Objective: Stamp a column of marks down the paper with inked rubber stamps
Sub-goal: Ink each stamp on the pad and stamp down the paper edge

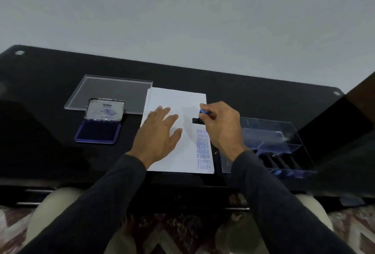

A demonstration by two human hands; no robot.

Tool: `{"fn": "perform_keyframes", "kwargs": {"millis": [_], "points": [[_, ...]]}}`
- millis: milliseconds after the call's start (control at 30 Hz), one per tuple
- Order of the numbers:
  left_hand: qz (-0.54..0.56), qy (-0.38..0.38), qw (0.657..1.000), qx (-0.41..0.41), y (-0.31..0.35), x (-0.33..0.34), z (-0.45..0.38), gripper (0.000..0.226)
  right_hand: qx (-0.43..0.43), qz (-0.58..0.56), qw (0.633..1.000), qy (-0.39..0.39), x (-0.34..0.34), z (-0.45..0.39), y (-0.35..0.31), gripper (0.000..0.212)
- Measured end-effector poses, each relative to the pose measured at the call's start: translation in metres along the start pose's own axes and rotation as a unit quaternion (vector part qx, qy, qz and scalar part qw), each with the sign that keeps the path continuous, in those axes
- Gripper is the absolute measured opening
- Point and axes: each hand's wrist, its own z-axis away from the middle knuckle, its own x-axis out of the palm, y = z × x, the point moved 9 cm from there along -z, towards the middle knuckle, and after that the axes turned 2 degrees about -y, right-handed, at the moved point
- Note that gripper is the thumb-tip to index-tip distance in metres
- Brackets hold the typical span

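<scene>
Stamp [199,117] in right hand [222,126], seemingly touching paper [178,97]

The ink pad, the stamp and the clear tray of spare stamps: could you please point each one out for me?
ink pad [98,133], head view, on the dark blue inked surface
stamp [196,120], head view, on its black base
clear tray [269,129], head view, on its bare far floor

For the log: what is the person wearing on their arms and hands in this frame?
Both arms are covered by long, dark charcoal sleeves of a plain, close-fitting knit that end at the wrists. The left hand and right hand are bare: no gloves, and no rings, watch or bracelets show from this view. No logos or markings are visible on the sleeves.
</scene>
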Motion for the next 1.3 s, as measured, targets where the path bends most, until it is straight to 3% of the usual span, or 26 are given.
{"fn": "perform_keyframes", "kwargs": {"millis": [433,1300], "points": [[-0.010,-0.046,0.999,0.022,0.018,0.031,-0.029,0.056,0.005,0.045,0.999,-0.018,0.003,-0.012,0.027,0.030],[-0.024,-0.048,0.998,0.033,0.006,0.048,-0.036,0.055,-0.016,0.078,0.996,-0.037,0.025,-0.021,0.029,0.029]]}}
